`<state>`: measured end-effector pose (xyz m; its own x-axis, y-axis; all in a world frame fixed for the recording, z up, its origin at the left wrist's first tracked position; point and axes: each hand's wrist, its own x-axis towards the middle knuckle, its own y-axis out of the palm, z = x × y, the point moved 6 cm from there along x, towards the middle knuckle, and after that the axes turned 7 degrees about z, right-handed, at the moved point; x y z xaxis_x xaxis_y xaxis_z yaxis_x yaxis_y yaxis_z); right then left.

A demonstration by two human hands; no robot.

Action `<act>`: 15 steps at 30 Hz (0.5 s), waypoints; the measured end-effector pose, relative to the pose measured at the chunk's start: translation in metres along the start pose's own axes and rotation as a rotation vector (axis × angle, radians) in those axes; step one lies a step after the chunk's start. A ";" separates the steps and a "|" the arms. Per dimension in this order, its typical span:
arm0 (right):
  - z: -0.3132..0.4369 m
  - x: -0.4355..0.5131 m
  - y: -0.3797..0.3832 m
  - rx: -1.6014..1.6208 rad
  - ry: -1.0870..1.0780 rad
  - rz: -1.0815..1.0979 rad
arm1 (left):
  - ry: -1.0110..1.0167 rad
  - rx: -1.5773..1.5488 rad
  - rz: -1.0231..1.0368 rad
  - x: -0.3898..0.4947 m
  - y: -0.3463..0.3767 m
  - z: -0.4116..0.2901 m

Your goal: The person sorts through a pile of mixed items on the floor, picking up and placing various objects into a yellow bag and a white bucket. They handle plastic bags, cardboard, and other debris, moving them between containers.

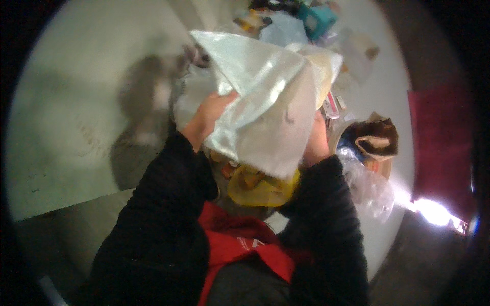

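A large creased sheet of white plastic or a flattened bag (pixel 268 99) is held up in front of me and bears a dark mark. My left hand (pixel 209 116) grips its left edge, with the thumb over the material. My right hand (pixel 317 141) is at its right edge; its fingers are hidden behind the sheet. Below the sheet lies a yellow plastic bag or container (pixel 264 189), close to my red apron (pixel 245 244). Small orange-brown items show beside it, too blurred to name.
At right stands a round tub (pixel 384 168) holding a brown paper bag (pixel 379 141) and clear plastic film (pixel 369 191). A red-and-white carton (pixel 330 107) lies nearby. Farther off are a teal item (pixel 317 21) and a pale blue bag (pixel 283 28). A pale wall or panel rises at left.
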<state>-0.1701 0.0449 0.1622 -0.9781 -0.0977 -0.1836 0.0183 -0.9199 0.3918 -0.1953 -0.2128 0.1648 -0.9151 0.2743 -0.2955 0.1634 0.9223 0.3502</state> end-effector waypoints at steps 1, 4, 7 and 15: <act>0.015 0.002 -0.008 -0.325 -0.078 -0.047 | 0.088 -0.094 0.019 0.000 -0.004 -0.004; 0.053 -0.002 -0.053 -0.301 -0.231 -0.464 | 0.185 -0.006 -0.455 0.006 -0.048 -0.014; 0.072 -0.012 -0.086 -0.182 -0.290 -0.684 | 0.230 0.055 -0.770 0.011 -0.072 -0.007; 0.049 -0.017 -0.068 0.237 -0.023 -0.508 | 0.391 0.250 -0.894 0.024 -0.077 0.006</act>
<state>-0.1649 0.1275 0.1833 -0.8562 0.3459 -0.3838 -0.5009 -0.7382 0.4518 -0.2275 -0.2757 0.1257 -0.7894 -0.6132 -0.0308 -0.6104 0.7892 -0.0671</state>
